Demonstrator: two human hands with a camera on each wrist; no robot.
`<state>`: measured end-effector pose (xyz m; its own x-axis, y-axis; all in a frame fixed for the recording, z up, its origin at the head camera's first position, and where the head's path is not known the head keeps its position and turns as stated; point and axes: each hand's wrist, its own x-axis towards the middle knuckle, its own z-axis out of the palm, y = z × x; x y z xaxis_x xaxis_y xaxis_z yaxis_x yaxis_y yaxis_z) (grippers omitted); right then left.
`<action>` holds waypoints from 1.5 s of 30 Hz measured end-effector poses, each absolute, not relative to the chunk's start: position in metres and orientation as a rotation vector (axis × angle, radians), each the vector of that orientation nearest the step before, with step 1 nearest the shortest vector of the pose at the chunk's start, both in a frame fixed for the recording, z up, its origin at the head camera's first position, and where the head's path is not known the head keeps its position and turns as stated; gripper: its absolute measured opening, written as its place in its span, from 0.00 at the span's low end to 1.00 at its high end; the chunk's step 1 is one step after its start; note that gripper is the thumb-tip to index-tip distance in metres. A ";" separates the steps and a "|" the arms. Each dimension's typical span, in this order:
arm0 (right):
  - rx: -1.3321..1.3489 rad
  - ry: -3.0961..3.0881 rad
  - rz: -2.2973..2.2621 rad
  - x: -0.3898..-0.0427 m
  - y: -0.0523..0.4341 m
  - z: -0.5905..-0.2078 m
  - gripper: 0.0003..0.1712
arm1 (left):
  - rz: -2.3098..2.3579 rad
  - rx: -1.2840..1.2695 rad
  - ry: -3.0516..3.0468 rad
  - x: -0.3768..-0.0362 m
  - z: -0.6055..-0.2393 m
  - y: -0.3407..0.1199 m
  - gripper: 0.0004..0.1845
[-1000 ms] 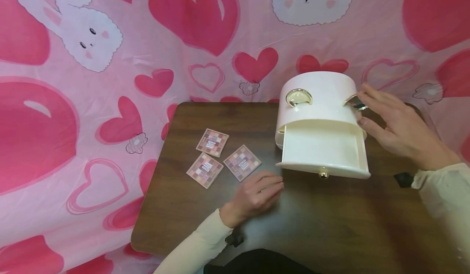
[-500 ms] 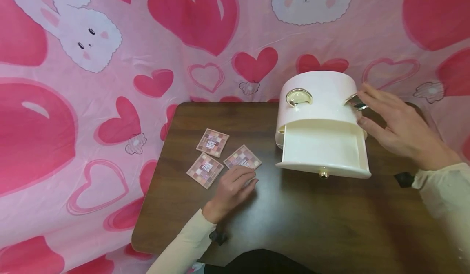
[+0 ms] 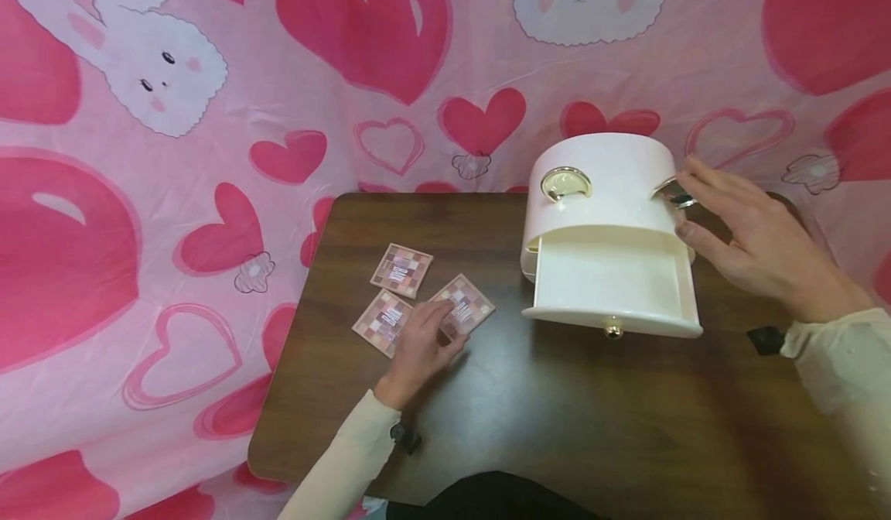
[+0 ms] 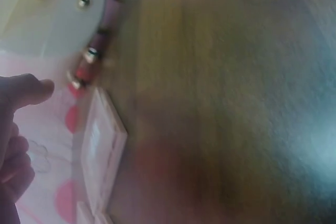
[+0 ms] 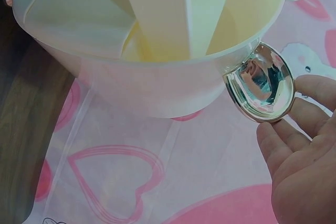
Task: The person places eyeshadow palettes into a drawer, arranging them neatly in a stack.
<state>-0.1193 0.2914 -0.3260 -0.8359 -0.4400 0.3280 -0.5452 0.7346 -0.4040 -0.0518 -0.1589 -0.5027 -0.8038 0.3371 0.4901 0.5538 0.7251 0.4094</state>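
Note:
Three square eyeshadow palettes lie on the dark wooden table (image 3: 592, 419): one at the back (image 3: 401, 270), one at the front left (image 3: 379, 320) and one on the right (image 3: 468, 306). My left hand (image 3: 433, 325) rests its fingers on the right palette's near edge without lifting it. In the left wrist view a palette (image 4: 102, 150) lies beside my thumb (image 4: 29, 90). A white round organizer box (image 3: 602, 176) has its lower drawer (image 3: 612, 280) pulled out and empty. My right hand (image 3: 703, 210) lies flat against the box's right side, fingers (image 5: 302, 124) by the gold handle (image 5: 262, 85).
A pink cloth with hearts and bunnies (image 3: 174, 156) hangs behind and drapes around the table. The drawer's gold knob (image 3: 613, 329) points toward me. A second gold handle (image 3: 565, 183) sits on the box's front. The table's left edge (image 3: 278, 365) is close to the palettes.
My left hand slid left and away from the drawer front onto the right palette. The right hand and the box stayed in place.

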 end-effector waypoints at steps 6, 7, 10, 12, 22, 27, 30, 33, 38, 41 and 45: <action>0.792 -2.721 0.732 -0.120 0.291 -0.326 0.36 | -0.744 -0.554 -2.704 -0.056 -0.514 -0.166 0.39; 0.793 -2.719 0.733 -0.120 0.291 -0.326 0.36 | -0.739 -0.538 -2.721 -0.057 -0.516 -0.167 0.41; 0.797 -2.718 0.733 -0.120 0.290 -0.325 0.36 | -0.727 -0.484 -2.768 -0.060 -0.522 -0.170 0.44; 0.795 -2.722 0.738 -0.120 0.290 -0.325 0.36 | -0.721 -0.452 -2.799 -0.062 -0.525 -0.172 0.44; 0.796 -2.719 0.741 -0.120 0.288 -0.326 0.37 | -0.654 -0.269 -3.003 -0.066 -0.532 -0.178 0.58; 0.794 -2.714 0.730 -0.121 0.288 -0.327 0.36 | -0.609 -0.236 -3.067 -0.068 -0.534 -0.179 0.64; 0.790 -2.717 0.729 -0.121 0.289 -0.328 0.37 | -0.591 -0.230 -3.090 -0.070 -0.534 -0.179 0.65; 0.785 -2.719 0.730 -0.120 0.289 -0.328 0.37 | -0.574 -0.233 -3.107 -0.071 -0.533 -0.179 0.64; 0.789 -2.709 0.735 -0.120 0.289 -0.328 0.36 | -0.595 -0.213 -3.115 -0.071 -0.532 -0.178 0.61; 0.789 -2.708 0.734 -0.120 0.289 -0.328 0.36 | -0.675 -0.187 -3.076 -0.071 -0.531 -0.177 0.60; 0.786 -2.716 0.729 -0.121 0.289 -0.328 0.36 | -0.821 -0.155 -2.995 -0.072 -0.529 -0.175 0.59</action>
